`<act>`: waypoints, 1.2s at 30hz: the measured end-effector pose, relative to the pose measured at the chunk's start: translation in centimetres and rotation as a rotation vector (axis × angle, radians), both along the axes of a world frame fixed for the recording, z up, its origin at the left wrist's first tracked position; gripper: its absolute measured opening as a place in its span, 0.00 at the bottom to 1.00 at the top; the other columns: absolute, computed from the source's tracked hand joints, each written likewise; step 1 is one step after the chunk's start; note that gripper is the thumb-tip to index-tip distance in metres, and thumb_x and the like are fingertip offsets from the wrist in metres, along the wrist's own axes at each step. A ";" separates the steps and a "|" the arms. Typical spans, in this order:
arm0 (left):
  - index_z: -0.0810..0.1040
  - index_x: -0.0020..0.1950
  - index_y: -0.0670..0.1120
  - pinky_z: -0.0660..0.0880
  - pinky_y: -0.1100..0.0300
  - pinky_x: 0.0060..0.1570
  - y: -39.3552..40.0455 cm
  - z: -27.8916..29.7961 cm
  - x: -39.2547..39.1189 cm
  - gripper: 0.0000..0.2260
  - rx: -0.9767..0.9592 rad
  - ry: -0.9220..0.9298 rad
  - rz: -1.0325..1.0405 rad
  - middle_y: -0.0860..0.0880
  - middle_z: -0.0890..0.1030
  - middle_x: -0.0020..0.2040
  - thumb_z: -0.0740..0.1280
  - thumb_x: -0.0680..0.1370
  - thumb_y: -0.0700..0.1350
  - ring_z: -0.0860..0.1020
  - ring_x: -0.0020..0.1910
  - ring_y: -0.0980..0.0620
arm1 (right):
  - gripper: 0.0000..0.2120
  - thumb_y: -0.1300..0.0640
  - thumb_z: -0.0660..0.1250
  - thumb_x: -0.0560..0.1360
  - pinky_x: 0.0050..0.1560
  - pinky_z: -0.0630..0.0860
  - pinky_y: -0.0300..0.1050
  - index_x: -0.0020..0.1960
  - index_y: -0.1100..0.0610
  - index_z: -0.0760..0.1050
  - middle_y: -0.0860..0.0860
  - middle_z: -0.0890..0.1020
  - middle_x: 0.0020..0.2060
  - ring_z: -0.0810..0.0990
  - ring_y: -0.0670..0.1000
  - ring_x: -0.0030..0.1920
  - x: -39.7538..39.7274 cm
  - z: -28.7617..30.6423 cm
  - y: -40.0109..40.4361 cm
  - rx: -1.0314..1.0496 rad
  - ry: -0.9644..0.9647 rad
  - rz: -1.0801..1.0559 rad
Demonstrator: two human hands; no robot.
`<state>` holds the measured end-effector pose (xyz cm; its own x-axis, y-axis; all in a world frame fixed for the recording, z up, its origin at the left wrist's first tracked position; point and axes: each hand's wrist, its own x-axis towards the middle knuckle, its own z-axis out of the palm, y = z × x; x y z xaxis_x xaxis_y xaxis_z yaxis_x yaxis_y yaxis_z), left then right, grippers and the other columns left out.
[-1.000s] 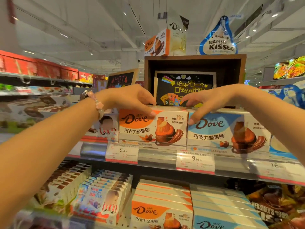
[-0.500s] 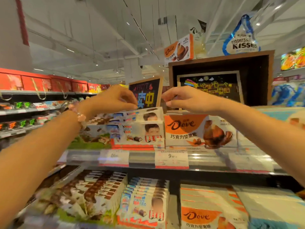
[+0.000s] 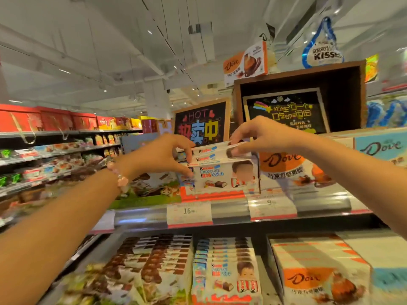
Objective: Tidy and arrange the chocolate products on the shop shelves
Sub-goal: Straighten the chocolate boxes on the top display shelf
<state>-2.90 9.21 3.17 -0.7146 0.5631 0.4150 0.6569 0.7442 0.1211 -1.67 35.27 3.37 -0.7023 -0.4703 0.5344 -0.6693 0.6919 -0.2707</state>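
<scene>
A stack of white Kinder chocolate boxes stands on the upper shelf, left of an orange Dove box. My left hand pinches the left ends of the top Kinder boxes with curled fingers. My right hand grips the right end of the topmost Kinder box from above. A blue Dove box sits at the far right of the same shelf.
Chalkboard signs and a brown display crate stand behind the stack. The lower shelf holds more Kinder boxes, brown-and-white bars and Dove boxes. An aisle of shelves runs off to the left.
My view and both hands have shifted left from the Dove boxes to the Kinder stack. Both hands now hold the top Kinder boxes.
</scene>
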 end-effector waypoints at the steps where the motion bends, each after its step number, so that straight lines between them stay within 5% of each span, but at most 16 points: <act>1: 0.79 0.41 0.50 0.66 0.62 0.54 -0.1 -0.1 0.0 0.10 -0.007 0.031 -0.004 0.53 0.72 0.64 0.77 0.65 0.48 0.67 0.59 0.60 | 0.05 0.51 0.71 0.71 0.40 0.66 0.21 0.45 0.52 0.81 0.45 0.82 0.46 0.78 0.38 0.46 0.0 0.0 -0.1 0.012 -0.005 -0.022; 5: 0.82 0.42 0.51 0.76 0.60 0.49 -0.3 -0.3 0.1 0.14 0.106 0.053 -0.014 0.57 0.75 0.58 0.70 0.65 0.59 0.76 0.52 0.58 | 0.04 0.55 0.68 0.74 0.49 0.72 0.34 0.42 0.54 0.79 0.51 0.82 0.49 0.78 0.46 0.50 -0.3 0.1 -0.2 0.017 -0.051 -0.062; 8: 0.78 0.42 0.54 0.77 0.60 0.53 -0.4 -0.1 -0.3 0.01 0.186 0.034 -0.077 0.58 0.80 0.51 0.69 0.73 0.48 0.77 0.48 0.68 | 0.03 0.57 0.67 0.75 0.54 0.72 0.43 0.42 0.54 0.77 0.51 0.81 0.50 0.77 0.47 0.52 -0.5 0.2 -0.3 0.028 -0.120 -0.060; 14: 0.80 0.46 0.53 0.77 0.50 0.48 -0.4 0.6 -1.2 0.03 -0.150 0.064 0.032 0.53 0.79 0.58 0.67 0.76 0.49 0.79 0.48 0.53 | 0.03 0.57 0.68 0.74 0.54 0.72 0.42 0.46 0.57 0.79 0.50 0.81 0.49 0.78 0.47 0.52 -0.6 0.4 -0.2 -0.028 -0.159 -0.051; 17: 0.78 0.47 0.50 0.76 0.48 0.44 -0.3 0.5 -1.2 0.05 -0.241 0.090 0.043 0.49 0.80 0.53 0.64 0.78 0.49 0.77 0.42 0.51 | 0.05 0.57 0.69 0.74 0.53 0.72 0.43 0.47 0.58 0.80 0.51 0.81 0.49 0.78 0.48 0.51 -0.5 0.3 -0.2 -0.053 -0.160 -0.049; 23: 0.75 0.52 0.46 0.76 0.47 0.44 -0.2 0.3 -0.9 0.07 -0.186 0.091 0.056 0.46 0.80 0.46 0.59 0.80 0.47 0.78 0.43 0.48 | 0.05 0.58 0.67 0.75 0.53 0.72 0.42 0.48 0.60 0.79 0.53 0.80 0.49 0.77 0.48 0.50 -0.1 0.5 -0.1 -0.102 -0.214 -0.048; 27: 0.72 0.52 0.45 0.71 0.55 0.35 0.0 -0.1 -0.9 0.08 -0.119 0.145 0.045 0.48 0.77 0.41 0.56 0.81 0.46 0.75 0.36 0.54 | 0.03 0.62 0.66 0.75 0.48 0.71 0.37 0.47 0.61 0.78 0.53 0.80 0.47 0.77 0.47 0.48 -0.2 0.6 -0.1 -0.149 -0.248 -0.054; 31: 0.72 0.51 0.46 0.74 0.55 0.39 0.0 0.3 -1.0 0.06 -0.108 0.101 0.022 0.48 0.78 0.44 0.57 0.81 0.45 0.77 0.41 0.49 | 0.06 0.61 0.66 0.75 0.53 0.72 0.43 0.49 0.64 0.78 0.56 0.80 0.49 0.77 0.50 0.49 -0.3 0.5 0.0 -0.166 -0.241 -0.056; 36: 0.74 0.49 0.48 0.73 0.62 0.37 -0.2 0.2 -1.4 0.05 -0.082 0.101 -0.030 0.53 0.79 0.43 0.59 0.80 0.45 0.77 0.41 0.56 | 0.07 0.61 0.67 0.74 0.53 0.72 0.45 0.48 0.65 0.79 0.58 0.81 0.50 0.77 0.50 0.48 -0.5 0.5 -0.4 -0.184 -0.219 -0.079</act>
